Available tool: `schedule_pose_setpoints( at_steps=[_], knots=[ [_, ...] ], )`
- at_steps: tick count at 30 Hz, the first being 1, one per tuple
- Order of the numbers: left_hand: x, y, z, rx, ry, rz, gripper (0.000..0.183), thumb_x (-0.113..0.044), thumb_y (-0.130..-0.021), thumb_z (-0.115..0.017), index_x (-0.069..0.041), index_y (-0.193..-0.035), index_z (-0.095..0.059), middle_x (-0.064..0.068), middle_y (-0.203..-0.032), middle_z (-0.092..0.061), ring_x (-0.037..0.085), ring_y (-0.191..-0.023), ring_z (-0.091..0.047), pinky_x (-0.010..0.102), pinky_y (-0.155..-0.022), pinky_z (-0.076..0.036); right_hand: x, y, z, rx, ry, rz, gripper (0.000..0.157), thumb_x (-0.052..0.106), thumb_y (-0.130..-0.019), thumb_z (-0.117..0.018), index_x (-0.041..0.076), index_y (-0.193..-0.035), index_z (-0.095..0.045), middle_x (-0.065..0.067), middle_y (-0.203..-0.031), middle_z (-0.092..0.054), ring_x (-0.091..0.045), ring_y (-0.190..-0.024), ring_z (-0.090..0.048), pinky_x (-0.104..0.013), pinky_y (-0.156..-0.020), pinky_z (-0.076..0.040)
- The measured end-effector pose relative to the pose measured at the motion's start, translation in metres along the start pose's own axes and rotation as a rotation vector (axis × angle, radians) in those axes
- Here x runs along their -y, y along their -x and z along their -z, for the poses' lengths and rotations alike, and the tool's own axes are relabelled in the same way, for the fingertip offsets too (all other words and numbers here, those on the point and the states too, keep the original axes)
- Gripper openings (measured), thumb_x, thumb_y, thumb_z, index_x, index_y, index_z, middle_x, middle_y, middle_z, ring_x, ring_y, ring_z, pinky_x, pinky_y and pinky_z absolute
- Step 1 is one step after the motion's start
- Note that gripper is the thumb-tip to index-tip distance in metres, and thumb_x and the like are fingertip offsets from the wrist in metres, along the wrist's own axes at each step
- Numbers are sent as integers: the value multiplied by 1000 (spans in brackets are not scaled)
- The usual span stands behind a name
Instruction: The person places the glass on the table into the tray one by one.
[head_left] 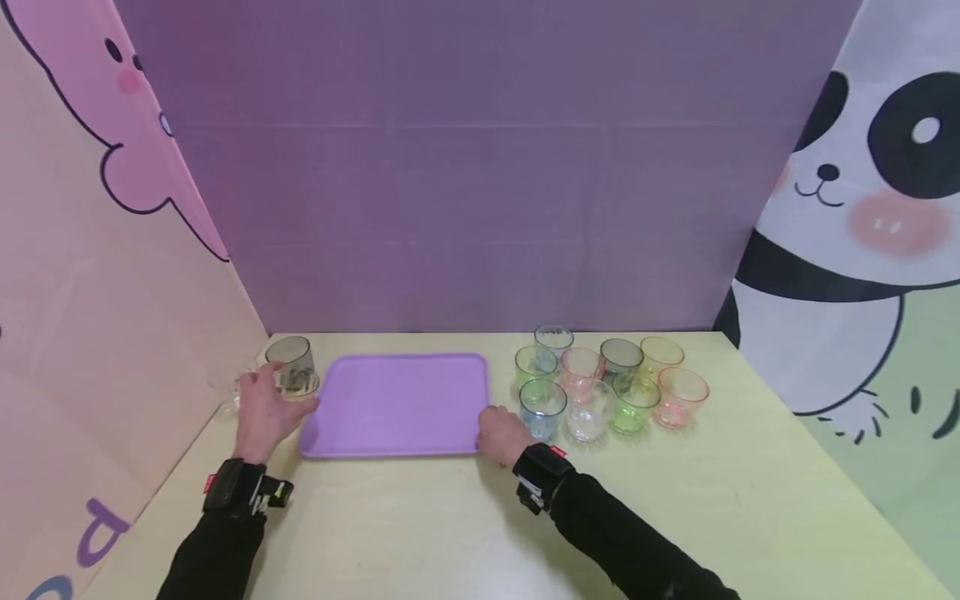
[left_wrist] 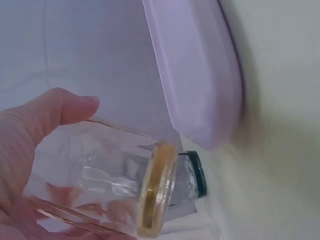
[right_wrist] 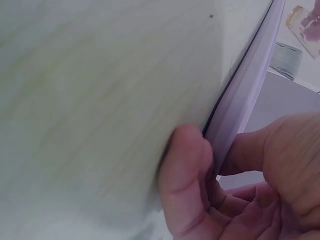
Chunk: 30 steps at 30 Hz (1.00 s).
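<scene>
We judged a knock between glasses the likeliest trouble. The left hand point(head_left: 264, 412) gripped a clear drinking glass with a thick amber-tinted base point(left_wrist: 157, 190), its fingers curled round the wall opposite the thumb, and just beyond stood a smoke-grey, see-through tumbler point(head_left: 291, 354). A small swing of the wrist could have clinked the two or toppled the grey one; the smooth wall, loosely held, might have slipped. On the hand's other side, a colourless glass point(head_left: 229, 390) near the pale pink side wall point(head_left: 150, 317) was so faint that we thought a knuckle could easily nudge it. The right hand point(head_left: 504, 433) pinched the near right corner of a flat lilac plastic-looking tray point(head_left: 397, 408) between thumb and bent finger. A leftward push there could have driven the tray into the left hand, and a backward slip sent knuckles into the blue-tinted tumbler point(head_left: 543, 412) just beside them.

We saw the amber-based glass inside the curve of the left hand, base toward the pale wood-grained table point(head_left: 375, 533); we could not tell whether it touched. The tray lay to that hand's right, its left edge near the thumb.
</scene>
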<state>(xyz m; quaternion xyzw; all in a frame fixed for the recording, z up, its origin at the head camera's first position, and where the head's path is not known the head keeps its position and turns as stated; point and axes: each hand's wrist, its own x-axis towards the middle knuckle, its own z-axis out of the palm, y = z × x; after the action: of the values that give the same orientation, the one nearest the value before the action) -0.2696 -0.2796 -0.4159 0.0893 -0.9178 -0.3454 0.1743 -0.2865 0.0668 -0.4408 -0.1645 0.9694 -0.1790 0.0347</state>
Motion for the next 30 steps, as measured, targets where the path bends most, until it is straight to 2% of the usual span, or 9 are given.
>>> schedule_pose_setpoints(
  at_steps=[4,7,13,19,27,30],
  knots=[
    [-5,-7,-5,-16,25,-57,84,-19,-73,-81,15,-136,-37,37,-127,-42,46,-108,-46,61,-92,-46,0,0,-1,8,0,-7,8,4,-85,-63,-1,-79,-60,-13,-81,-62,-23,-61,-57,-27,-47,-48],
    [-9,-14,-10,13,58,-74,84,-19,-73,-80,17,-136,-37,38,-129,-46,50,-113,-48,62,-96,-45,-1,0,-1,9,7,-6,9,4,-86,-63,-2,-79,-61,-13,-82,-62,-23,-62,-57,-27,-48,-48],
    [-16,-24,-22,98,149,-4,88,-21,-78,-77,7,-145,-28,36,-136,-46,48,-120,-49,58,-98,-47,0,1,0,0,22,2,8,4,-85,-63,-4,-82,-62,-14,-83,-63,-22,-64,-56,-29,-53,-50],
    [-26,-39,-33,176,175,21,85,-25,-79,-77,3,-144,-30,33,-139,-45,47,-125,-47,56,-101,-45,1,2,0,2,25,6,10,5,-85,-64,-5,-86,-64,-15,-88,-64,-23,-68,-58,-32,-58,-53],
    [-32,-56,-47,171,143,15,84,-29,-79,-77,4,-142,-33,35,-136,-48,47,-123,-50,56,-99,-45,1,1,-3,-11,58,14,13,5,-84,-65,-7,-88,-65,-17,-92,-65,-26,-72,-60,-35,-64,-56],
    [-33,-62,-52,170,131,20,86,-30,-81,-75,7,-144,-29,36,-137,-46,49,-124,-48,57,-101,-45,1,0,-3,-13,64,13,14,6,-84,-65,-8,-90,-65,-18,-93,-65,-26,-73,-61,-35,-65,-57]
  ],
)
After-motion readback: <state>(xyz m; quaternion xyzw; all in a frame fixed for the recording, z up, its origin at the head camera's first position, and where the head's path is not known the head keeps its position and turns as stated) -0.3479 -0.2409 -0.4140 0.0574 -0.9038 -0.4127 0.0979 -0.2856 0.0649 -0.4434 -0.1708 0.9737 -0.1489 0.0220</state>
